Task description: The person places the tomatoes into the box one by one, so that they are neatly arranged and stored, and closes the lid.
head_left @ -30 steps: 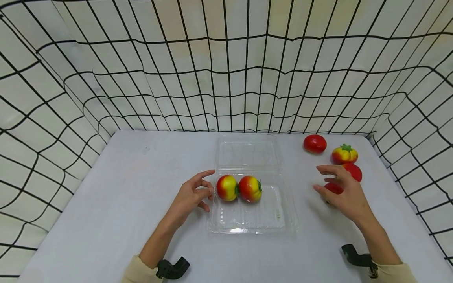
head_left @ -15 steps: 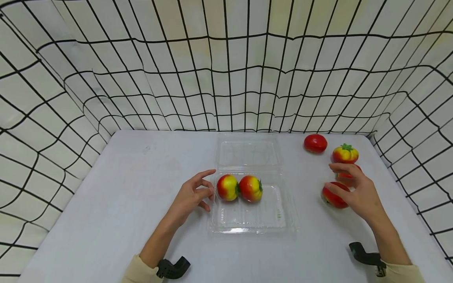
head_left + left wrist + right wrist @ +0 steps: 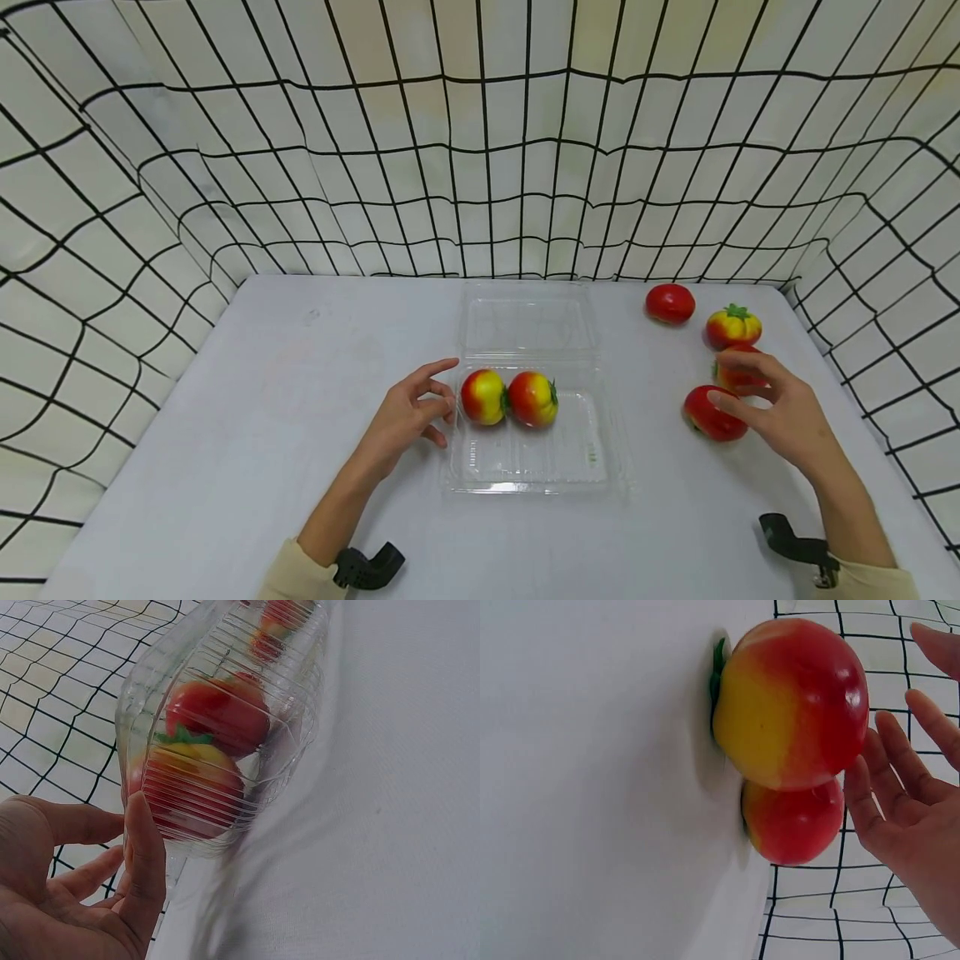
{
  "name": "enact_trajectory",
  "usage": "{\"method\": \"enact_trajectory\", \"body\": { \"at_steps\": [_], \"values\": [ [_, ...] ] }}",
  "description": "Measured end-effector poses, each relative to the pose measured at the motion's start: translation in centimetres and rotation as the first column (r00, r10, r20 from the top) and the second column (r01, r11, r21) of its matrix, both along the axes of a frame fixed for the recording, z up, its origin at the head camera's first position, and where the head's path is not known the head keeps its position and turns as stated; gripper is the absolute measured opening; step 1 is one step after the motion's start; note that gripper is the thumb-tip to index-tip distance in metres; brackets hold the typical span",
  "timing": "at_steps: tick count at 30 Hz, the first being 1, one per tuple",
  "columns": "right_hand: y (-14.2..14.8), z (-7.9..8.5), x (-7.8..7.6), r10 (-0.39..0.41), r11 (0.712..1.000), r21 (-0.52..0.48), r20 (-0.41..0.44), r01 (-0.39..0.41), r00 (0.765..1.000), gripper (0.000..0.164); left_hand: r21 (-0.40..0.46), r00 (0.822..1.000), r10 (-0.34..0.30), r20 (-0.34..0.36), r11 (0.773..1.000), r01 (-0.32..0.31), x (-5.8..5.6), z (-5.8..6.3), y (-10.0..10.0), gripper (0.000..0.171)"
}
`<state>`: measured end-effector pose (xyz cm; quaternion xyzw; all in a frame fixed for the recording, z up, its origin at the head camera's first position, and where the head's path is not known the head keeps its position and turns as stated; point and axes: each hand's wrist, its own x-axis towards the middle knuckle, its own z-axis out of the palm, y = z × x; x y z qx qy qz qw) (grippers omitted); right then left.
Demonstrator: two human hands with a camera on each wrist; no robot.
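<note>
A clear plastic clamshell container (image 3: 525, 467) lies with its lid (image 3: 528, 325) folded back. Two red and yellow tomatoes (image 3: 483, 397) (image 3: 532, 399) sit side by side in its tray. At the tray's left edge rests my left hand (image 3: 408, 417); in the left wrist view its loosely bent fingers touch the clear wall. My right hand (image 3: 783, 417) hovers beside a mostly red tomato (image 3: 712, 412) and partly covers another tomato (image 3: 738, 367) behind it. The right wrist view has its fingers spread next to a tomato (image 3: 795, 705), not wrapped round it.
Farther back on the right lie a red tomato (image 3: 670, 304) and a yellow-red one with a green calyx (image 3: 733, 327). Black netting (image 3: 517, 167) rises behind the white table (image 3: 300, 400) and along both sides. A black camera mount (image 3: 367, 567) sits on each wrist.
My right hand has moved to the right over the tomatoes, so more of the nearest red one shows. The left hand, the container and its two tomatoes have stayed in place.
</note>
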<state>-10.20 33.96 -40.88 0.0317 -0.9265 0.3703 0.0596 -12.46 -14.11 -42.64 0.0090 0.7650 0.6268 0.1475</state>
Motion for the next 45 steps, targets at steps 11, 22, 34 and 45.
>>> {"method": "enact_trajectory", "body": {
  "at_steps": [11, 22, 34, 45],
  "values": [
    [1.3, 0.0, 0.2, 0.014, 0.999, 0.05, 0.115, -0.019, 0.993, 0.06, -0.007, 1.0, -0.004, -0.003, 1.0, 0.004, -0.1, 0.1, 0.2, 0.059],
    [1.9, -0.2, 0.2, 0.059, 0.996, 0.046, 0.22, -0.071, 0.974, 0.067, -0.002, 1.0, -0.005, -0.01, 1.0, 0.005, 0.0, 0.0, 0.1, 0.058],
    [1.8, -0.6, 0.1, 0.068, 0.992, 0.082, 0.315, -0.099, 0.947, 0.081, 0.005, 1.0, -0.001, 0.0, 1.0, 0.001, 0.1, 0.1, 0.1, 0.058],
    [1.3, -0.8, -0.2, 0.172, 0.984, 0.0, 0.256, -0.178, 0.951, 0.082, 0.015, 1.0, 0.0, 0.01, 1.0, 0.0, 0.1, 0.2, 0.0, 0.057]
  ]
}}
